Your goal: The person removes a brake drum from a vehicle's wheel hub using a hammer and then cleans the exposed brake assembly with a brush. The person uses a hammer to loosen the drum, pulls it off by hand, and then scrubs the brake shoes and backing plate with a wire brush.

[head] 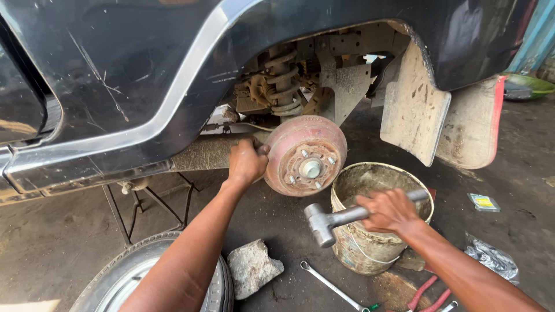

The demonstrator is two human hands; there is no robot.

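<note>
Soft daylight all over, no hard sun. The glossy dark car body panel (115, 69) throws back pale sky glare, brightest along its silver wheel-arch trim (191, 75). Under that arch it goes dim, though the rusty pink brake drum (305, 155) sits well lit and sharp. Below the drum, the oily concrete floor (277, 219) is dull, with soft shadows only. The grey steel hammer head (319, 224) is faintly smeared. Lines bow away from the drum toward the frame edges, and the forearms look stretched at the bottom.
</note>
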